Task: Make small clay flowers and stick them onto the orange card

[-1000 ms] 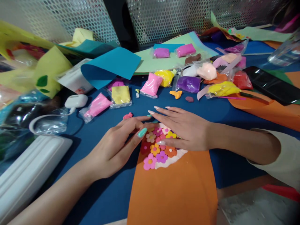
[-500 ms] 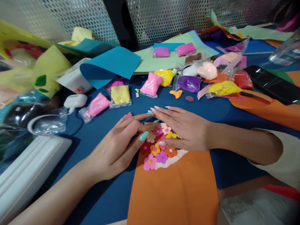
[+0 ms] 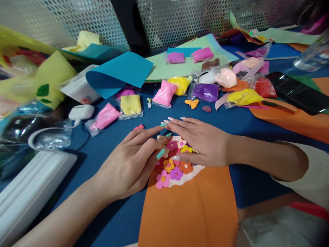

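Observation:
An orange paper sheet (image 3: 190, 209) lies on the blue table, its upper part covered with small clay flowers (image 3: 176, 173) on a white clay layer (image 3: 189, 176). My left hand (image 3: 133, 159) rests over the left side of the flowers, fingers stretched toward the top edge, the thumb bent over the clay. From the right, my right hand (image 3: 205, 142) lies flat across the upper right flowers, fingers extended and thumb apart. The fingertips of both hands meet near the top of the sheet. The clay beneath the hands is hidden.
Bagged clay in pink (image 3: 164, 93), yellow (image 3: 130, 104) and purple (image 3: 205, 92) lies beyond the hands. A black phone (image 3: 299, 92) is at the right, a white case (image 3: 38, 192) at the left. Blue paper (image 3: 123, 73) and a perforated metal screen (image 3: 185, 22) stand behind.
My left thumb has shifted slightly up and to the right over the flowers. The whole view has moved a little; my right hand keeps its place on the sheet.

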The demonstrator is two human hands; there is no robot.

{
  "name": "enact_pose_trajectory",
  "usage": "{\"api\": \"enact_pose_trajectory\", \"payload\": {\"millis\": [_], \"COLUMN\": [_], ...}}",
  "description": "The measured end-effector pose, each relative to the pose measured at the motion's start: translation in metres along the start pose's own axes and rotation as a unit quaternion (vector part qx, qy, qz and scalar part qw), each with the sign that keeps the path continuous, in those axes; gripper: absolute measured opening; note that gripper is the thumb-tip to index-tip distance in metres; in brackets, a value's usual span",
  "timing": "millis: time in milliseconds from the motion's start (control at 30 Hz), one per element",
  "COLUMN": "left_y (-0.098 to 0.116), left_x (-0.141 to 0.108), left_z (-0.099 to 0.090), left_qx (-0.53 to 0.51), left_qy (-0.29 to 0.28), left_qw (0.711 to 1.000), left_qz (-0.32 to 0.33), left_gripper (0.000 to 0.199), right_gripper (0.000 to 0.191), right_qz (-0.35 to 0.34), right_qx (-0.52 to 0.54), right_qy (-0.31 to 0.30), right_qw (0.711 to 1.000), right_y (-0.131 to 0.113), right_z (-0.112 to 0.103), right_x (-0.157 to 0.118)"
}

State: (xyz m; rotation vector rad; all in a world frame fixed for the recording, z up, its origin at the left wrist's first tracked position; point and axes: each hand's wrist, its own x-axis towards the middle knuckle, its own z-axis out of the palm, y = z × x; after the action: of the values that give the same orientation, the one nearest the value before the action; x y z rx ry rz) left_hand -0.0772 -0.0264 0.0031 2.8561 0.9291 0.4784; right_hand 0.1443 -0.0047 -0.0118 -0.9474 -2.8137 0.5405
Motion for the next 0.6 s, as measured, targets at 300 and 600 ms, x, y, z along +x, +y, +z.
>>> {"api": "enact_pose_trajectory", "payload": {"millis": [300,600], "left_y": [-0.0032,-0.0001], "left_x": [-0.0004,-0.0005], "left_z": [-0.003,-0.0006], "left_qx": [-0.005,-0.008], "left_qy": [-0.021,0.022], "left_qw": [1.0,1.0], "left_qz": [0.022,0.008], "left_gripper": [0.026,0.026], "right_gripper": [0.078,0.076], "right_qz": [0.0,-0.005], "right_qx": [-0.011,-0.004], "right_qy": [0.0,0.017], "right_qw": [1.0,1.0], "right_y": [-0.0005,0.0025], "right_z": [0.0,0.0034], "right_x": [0.0003,0.0002]}}
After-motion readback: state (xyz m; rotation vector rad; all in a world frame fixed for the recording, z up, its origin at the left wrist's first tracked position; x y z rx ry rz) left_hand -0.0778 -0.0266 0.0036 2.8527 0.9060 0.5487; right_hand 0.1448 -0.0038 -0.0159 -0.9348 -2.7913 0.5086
